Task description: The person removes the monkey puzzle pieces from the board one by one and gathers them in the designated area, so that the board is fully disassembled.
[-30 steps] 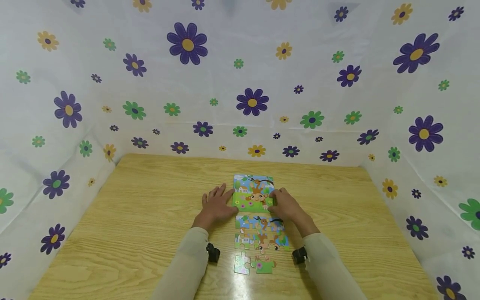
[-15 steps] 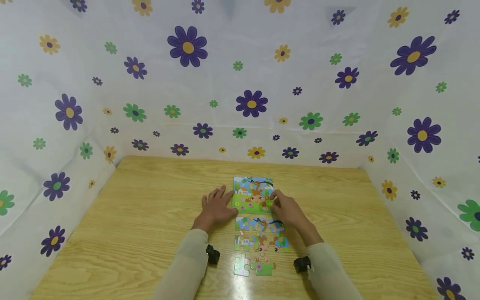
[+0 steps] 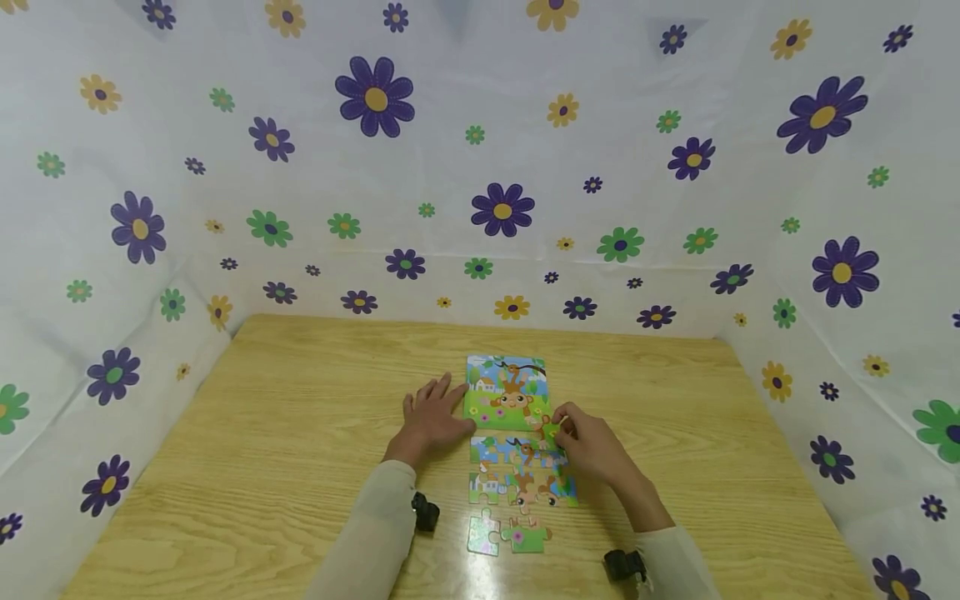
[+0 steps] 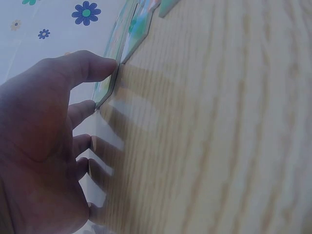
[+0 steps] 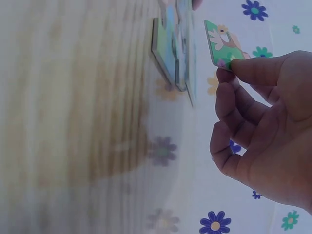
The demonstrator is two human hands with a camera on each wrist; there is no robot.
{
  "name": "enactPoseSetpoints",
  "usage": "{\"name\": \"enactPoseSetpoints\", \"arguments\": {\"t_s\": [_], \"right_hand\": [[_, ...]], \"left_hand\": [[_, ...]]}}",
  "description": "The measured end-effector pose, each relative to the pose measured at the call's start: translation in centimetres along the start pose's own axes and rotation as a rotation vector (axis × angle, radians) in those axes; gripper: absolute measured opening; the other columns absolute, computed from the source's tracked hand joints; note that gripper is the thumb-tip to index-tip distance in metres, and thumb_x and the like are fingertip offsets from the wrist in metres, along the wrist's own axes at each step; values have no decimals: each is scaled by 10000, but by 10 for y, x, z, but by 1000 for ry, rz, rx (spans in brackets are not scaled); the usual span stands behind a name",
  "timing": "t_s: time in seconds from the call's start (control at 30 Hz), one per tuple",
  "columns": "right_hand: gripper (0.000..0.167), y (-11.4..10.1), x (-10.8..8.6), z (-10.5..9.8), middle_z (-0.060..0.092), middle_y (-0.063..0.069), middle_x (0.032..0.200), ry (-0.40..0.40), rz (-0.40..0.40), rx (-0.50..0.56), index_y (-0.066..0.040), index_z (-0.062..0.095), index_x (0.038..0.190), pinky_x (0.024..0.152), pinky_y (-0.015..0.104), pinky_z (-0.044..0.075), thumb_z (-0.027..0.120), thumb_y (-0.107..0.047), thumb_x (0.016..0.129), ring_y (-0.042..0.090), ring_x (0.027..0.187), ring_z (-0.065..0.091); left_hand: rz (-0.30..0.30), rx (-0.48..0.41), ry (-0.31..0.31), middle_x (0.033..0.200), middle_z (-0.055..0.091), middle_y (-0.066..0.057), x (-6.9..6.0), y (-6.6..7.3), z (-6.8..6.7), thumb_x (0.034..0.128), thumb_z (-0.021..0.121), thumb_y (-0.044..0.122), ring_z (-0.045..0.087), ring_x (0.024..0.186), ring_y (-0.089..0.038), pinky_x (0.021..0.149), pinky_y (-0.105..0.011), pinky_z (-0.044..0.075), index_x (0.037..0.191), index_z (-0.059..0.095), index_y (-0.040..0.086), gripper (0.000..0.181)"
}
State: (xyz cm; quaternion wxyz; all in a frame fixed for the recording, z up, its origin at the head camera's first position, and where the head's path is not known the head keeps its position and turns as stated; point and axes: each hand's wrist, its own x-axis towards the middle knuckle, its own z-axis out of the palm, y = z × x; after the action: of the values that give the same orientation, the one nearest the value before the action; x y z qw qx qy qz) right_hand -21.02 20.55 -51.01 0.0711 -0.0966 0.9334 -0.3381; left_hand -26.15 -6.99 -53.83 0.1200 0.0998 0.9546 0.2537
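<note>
Between its thumb and fingertips my right hand [image 3: 596, 442] pinches a green puzzle piece [image 5: 225, 46] with part of a monkey on it, raised off the table. Spread flat, my left hand [image 3: 431, 421] rests on the wood, its thumb and fingertip at the left edge of a picture board [image 3: 498, 392] showing a monkey, a house and flowers. Nearer to me lies a partly joined puzzle [image 3: 525, 483]: two upper rows of sky, branch and monkey face. Below them a pale corner piece [image 3: 483, 533] and a green flower piece [image 3: 528, 536] lie apart from those rows.
The wooden table [image 3: 300, 400] is enclosed by a white cloth [image 3: 435, 167] printed with flowers at the back and sides. A small black camera [image 3: 425, 511] sits on the left wrist, another black camera [image 3: 624, 567] on the right.
My right hand has drawn the green monkey piece off the board's lower right corner, toward me and to the right. My left hand stays at the board's left edge.
</note>
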Motion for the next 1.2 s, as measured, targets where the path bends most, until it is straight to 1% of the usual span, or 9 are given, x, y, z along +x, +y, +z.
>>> {"name": "enactPoseSetpoints", "arguments": {"t_s": [0.23,0.37,0.53,0.63,0.73,0.83,1.03,1.2], "right_hand": [[115,-3,-20,-6,585,-10,766,19,-25,-8,-125,561,1072,550,236,386,568,-105,959,98,587,448],[124,-3,-30,-7,560,-30,733,2,-34,-19,-122,572,1080,526,224,372,577,-98,958,74,565,426],[139,-2,-43,-8,542,-44,709,-47,-40,-11,-135,580,1078,504,209,364,577,-95,945,46,535,409],[139,1,-53,-8,545,-39,719,-103,-63,16,-129,570,1080,502,206,380,567,-90,946,32,539,414],[133,4,-64,-8,557,-22,733,-174,-98,54,-96,560,1081,507,205,407,555,-73,950,18,547,426],[129,6,-73,-7,579,-14,748,-217,-117,73,-71,561,1077,530,199,431,554,-67,948,11,568,453],[136,5,-83,-7,634,-15,810,-267,-70,81,-79,583,1072,574,209,450,565,-77,937,41,634,513],[137,4,-88,-5,623,-35,790,-290,-56,61,-93,597,1043,581,207,437,581,-67,910,37,632,499]], "left_hand": [[7,-15,-3,1641,140,-13,-2,2,-3,853,547,422,111,1507,-330,1158,-655,20,1517,339,302,706],[15,-27,0,1639,150,-27,-4,3,-4,851,549,416,116,1504,-338,1155,-659,21,1513,351,290,703],[15,-18,0,1640,148,-31,-4,3,-4,862,551,420,118,1504,-335,1159,-653,25,1514,352,283,695],[12,-21,-1,1640,144,-29,-4,4,-5,868,555,420,113,1506,-332,1161,-650,19,1514,352,283,690],[9,-27,-5,1641,144,-29,-4,3,-5,866,557,417,113,1506,-333,1160,-653,16,1513,355,283,691],[15,-25,-3,1639,153,-40,-4,2,-3,857,556,415,125,1501,-344,1154,-661,20,1512,360,269,699],[19,-16,0,1642,139,-32,-2,0,0,861,544,430,110,1502,-344,1149,-665,10,1517,346,274,702],[17,-20,3,1642,139,-23,-2,0,0,863,552,425,111,1504,-340,1148,-669,14,1514,350,285,696]]}}
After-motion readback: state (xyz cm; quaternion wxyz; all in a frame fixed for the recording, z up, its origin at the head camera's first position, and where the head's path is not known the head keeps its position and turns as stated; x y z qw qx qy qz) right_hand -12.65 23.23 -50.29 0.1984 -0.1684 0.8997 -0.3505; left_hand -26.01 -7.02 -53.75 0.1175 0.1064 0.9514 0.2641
